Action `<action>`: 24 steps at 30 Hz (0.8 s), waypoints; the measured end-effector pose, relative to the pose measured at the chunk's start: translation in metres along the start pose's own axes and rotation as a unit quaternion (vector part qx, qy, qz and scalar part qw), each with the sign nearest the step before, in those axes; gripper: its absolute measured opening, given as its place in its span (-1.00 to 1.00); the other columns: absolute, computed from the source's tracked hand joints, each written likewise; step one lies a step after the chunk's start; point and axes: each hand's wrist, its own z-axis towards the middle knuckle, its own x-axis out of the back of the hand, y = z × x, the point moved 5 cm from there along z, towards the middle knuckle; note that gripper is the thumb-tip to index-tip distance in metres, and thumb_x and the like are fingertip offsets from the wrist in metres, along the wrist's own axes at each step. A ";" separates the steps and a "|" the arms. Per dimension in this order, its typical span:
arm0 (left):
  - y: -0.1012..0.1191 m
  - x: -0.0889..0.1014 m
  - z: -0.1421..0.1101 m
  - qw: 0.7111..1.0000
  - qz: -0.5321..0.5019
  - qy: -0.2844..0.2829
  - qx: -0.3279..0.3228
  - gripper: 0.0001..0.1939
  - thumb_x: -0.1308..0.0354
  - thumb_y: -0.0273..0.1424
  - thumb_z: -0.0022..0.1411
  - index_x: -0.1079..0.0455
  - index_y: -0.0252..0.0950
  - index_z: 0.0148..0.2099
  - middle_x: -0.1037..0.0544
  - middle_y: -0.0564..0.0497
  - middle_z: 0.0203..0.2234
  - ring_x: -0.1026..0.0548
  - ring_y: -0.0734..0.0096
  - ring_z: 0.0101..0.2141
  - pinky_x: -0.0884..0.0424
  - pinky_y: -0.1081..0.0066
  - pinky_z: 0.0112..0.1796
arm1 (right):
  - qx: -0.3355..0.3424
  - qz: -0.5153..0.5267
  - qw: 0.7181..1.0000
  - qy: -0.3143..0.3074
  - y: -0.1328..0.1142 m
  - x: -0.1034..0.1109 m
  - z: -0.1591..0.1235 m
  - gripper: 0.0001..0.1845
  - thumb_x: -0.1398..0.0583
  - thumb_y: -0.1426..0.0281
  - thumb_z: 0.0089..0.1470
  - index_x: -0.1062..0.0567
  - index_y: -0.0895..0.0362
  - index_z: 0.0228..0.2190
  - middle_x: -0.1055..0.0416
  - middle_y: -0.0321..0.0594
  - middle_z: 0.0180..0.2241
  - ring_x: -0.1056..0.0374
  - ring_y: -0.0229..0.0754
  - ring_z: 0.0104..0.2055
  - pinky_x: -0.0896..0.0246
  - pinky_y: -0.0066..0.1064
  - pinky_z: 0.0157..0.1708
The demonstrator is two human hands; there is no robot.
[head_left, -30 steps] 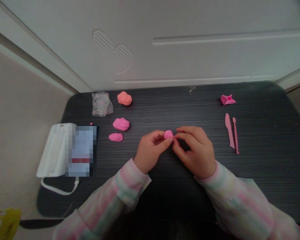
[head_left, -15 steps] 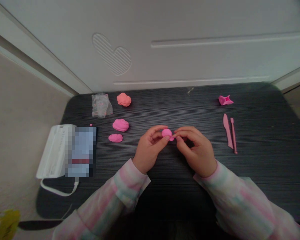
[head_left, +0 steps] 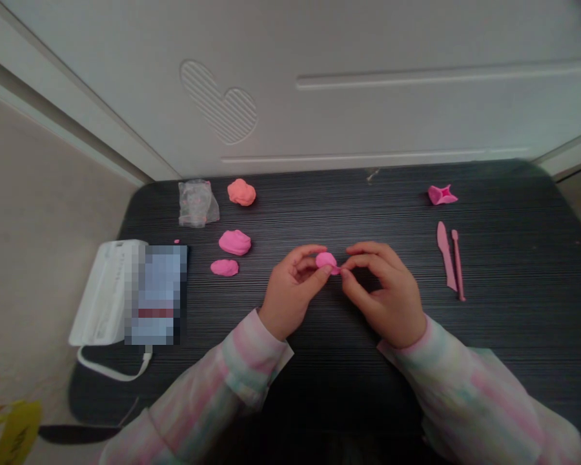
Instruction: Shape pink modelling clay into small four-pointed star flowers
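A small rounded lump of pink modelling clay [head_left: 326,260] is held between the thumb and fingers of my left hand [head_left: 293,287], above the middle of the table. My right hand [head_left: 385,290] pinches a thin tip drawn out of the lump's right side between thumb and index finger; its other fingers are curled loosely. To the left lie two more pink clay pieces, a larger lump [head_left: 235,242] and a smaller flattened one [head_left: 224,267]. An orange clay lump [head_left: 241,192] sits behind them.
A crumpled clear bag [head_left: 197,203] lies at the back left. Nearer are a white device [head_left: 104,294] with a cable and a blurred-out phone [head_left: 159,294]. On the right are a pink plastic knife [head_left: 446,255], a thin pink stick tool [head_left: 458,265] and a hollow pink clay piece [head_left: 442,194].
The lump has turned slightly in my left fingers, and a small tip now shows at its right side. My right fingertips have shifted slightly right, pinching that tip.
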 end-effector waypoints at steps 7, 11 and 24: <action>-0.003 0.003 0.002 1.000 -0.008 0.010 0.007 -0.75 -0.18 -0.48 -0.05 -0.33 -0.31 -0.23 -0.50 0.08 -0.50 -0.43 0.56 -0.48 -0.32 0.52 -0.40 | -0.047 0.043 0.998 -0.015 0.005 0.003 0.002 -0.91 -0.11 0.47 -0.05 -0.41 0.08 -0.47 -0.37 -0.23 -0.32 -0.30 -0.20 -0.25 -0.20 -0.25 -0.21; -0.003 0.002 0.002 1.000 -0.018 0.003 0.008 -0.75 -0.18 -0.48 -0.05 -0.32 -0.31 -0.24 -0.50 0.09 -0.52 -0.41 0.58 -0.50 -0.30 0.54 -0.42 | -0.052 0.059 0.997 -0.013 0.008 0.002 0.002 -0.93 -0.11 0.45 -0.03 -0.40 0.09 -0.48 -0.35 -0.24 -0.35 -0.29 -0.22 -0.26 -0.20 -0.27 -0.22; -0.005 0.003 0.002 0.999 -0.035 0.005 0.008 -0.76 -0.18 -0.47 -0.05 -0.33 -0.29 -0.25 -0.49 0.09 -0.50 -0.41 0.57 -0.48 -0.30 0.52 -0.41 | -0.036 0.049 0.998 -0.021 0.007 0.001 0.002 -0.97 -0.13 0.43 -0.04 -0.37 0.09 -0.49 -0.32 -0.24 -0.34 -0.27 -0.20 -0.25 -0.19 -0.27 -0.23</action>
